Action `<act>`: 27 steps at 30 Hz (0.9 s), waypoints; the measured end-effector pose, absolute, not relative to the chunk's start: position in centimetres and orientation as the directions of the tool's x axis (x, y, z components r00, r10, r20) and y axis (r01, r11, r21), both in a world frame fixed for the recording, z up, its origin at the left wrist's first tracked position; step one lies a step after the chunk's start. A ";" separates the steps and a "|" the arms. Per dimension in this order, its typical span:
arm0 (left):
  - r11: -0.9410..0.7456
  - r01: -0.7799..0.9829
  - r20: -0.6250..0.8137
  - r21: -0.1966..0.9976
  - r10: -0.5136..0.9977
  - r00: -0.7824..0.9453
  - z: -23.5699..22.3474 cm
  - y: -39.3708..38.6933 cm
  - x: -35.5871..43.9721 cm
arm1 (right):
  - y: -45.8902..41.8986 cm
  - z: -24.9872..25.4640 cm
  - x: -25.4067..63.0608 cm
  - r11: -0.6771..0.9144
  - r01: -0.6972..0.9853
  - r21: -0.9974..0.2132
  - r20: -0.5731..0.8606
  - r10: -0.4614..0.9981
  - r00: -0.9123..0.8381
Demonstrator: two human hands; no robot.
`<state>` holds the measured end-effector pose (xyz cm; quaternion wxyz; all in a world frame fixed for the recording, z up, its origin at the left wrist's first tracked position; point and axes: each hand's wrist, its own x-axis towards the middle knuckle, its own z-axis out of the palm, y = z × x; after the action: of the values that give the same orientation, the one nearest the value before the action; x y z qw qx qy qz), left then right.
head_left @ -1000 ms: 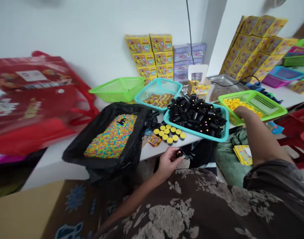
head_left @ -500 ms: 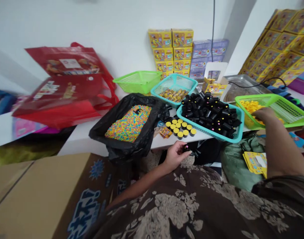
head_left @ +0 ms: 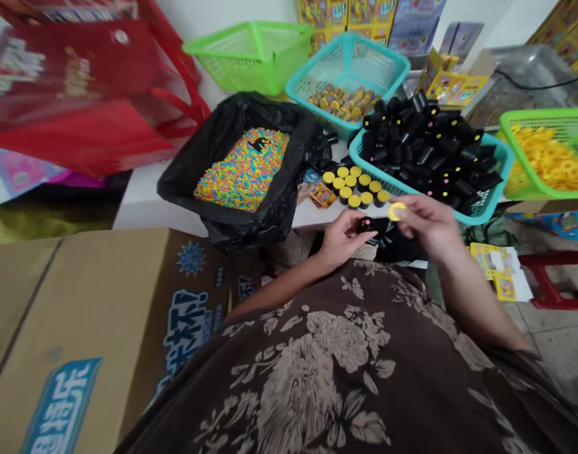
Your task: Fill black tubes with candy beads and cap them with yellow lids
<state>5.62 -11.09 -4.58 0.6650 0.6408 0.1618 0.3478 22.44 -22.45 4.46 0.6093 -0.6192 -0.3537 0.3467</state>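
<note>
My left hand is closed around a small black container, in which pink and yellow bits show. Just to its right, my right hand pinches a round yellow cap between thumb and fingers. Beyond my hands, several black containers with yellow caps stand grouped at the table's edge. A blue basket beside them is heaped with black containers. More yellow pieces lie in the green basket at the far right.
A tray lined with a black bag holds colourful candy beads. Behind are a green basket and a blue basket with small yellow items. A cardboard box stands at left below a red bag.
My right hand has come from the green basket of yellow pieces to beside my left hand, now with a yellow cap. The view has tilted down. My left hand still holds the black container.
</note>
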 end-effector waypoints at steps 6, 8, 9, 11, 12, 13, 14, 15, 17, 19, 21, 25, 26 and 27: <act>-0.088 -0.202 0.209 0.975 0.664 0.718 -5.1 -10.9 4.8 | -20.2 0.2 18.5 -0.047 -0.163 -0.985 -0.115 0.893 0.435; -0.078 -0.176 0.182 0.981 0.672 0.718 -5.1 -10.8 4.7 | -20.1 -0.2 18.5 -0.096 -0.182 -0.978 -0.169 0.880 0.444; -0.070 -0.163 0.167 0.984 0.679 0.715 -5.1 -10.8 4.7 | -20.0 -0.3 18.5 -0.116 -0.193 -0.974 -0.194 0.870 0.453; -0.046 -0.144 0.135 0.989 0.694 0.707 -5.1 -10.7 4.8 | -19.9 -0.5 18.3 -0.136 -0.203 -0.970 -0.220 0.849 0.481; -0.032 -0.138 0.121 0.990 0.698 0.706 -5.2 -10.6 4.8 | -19.8 -0.6 18.2 -0.137 -0.202 -0.970 -0.222 0.838 0.498; -0.019 -0.133 0.108 0.991 0.700 0.706 -5.2 -10.5 4.9 | -19.7 -0.7 18.0 -0.136 -0.199 -0.971 -0.221 0.829 0.514; -0.007 -0.129 0.097 0.992 0.700 0.707 -5.3 -10.5 4.9 | -19.5 -0.8 17.9 -0.135 -0.197 -0.971 -0.221 0.820 0.528; 0.002 -0.126 0.089 0.992 0.697 0.711 -5.4 -10.4 4.8 | -19.4 -1.0 17.7 -0.135 -0.200 -0.970 -0.225 0.811 0.541; 0.012 -0.127 0.084 0.992 0.687 0.722 -5.5 -10.3 4.8 | -19.2 -1.2 17.5 -0.138 -0.221 -0.965 -0.242 0.794 0.558; 0.016 -0.136 0.089 0.991 0.679 0.729 -5.7 -10.3 4.7 | -19.0 -1.3 17.3 -0.143 -0.260 -0.955 -0.270 0.782 0.562; 0.017 -0.147 0.097 0.989 0.677 0.729 -5.7 -10.3 4.6 | -18.8 -1.3 17.2 -0.143 -0.298 -0.944 -0.295 0.772 0.563; -0.030 -0.140 0.122 0.990 0.689 0.714 -5.4 -10.4 4.5 | -18.9 -1.1 17.0 -0.132 -0.306 -0.943 -0.295 0.756 0.584; -0.047 -0.135 0.129 0.990 0.694 0.708 -5.3 -10.5 4.5 | -18.9 -1.1 16.9 -0.137 -0.296 -0.945 -0.293 0.755 0.586; -0.062 -0.130 0.136 0.990 0.701 0.700 -5.3 -10.5 4.4 | -19.0 -1.1 16.9 -0.148 -0.283 -0.948 -0.293 0.755 0.586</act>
<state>4.41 -10.52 -5.25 0.6493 0.6547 0.2178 0.3199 16.91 -19.01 -1.10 0.6255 -0.6339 -0.1861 0.4150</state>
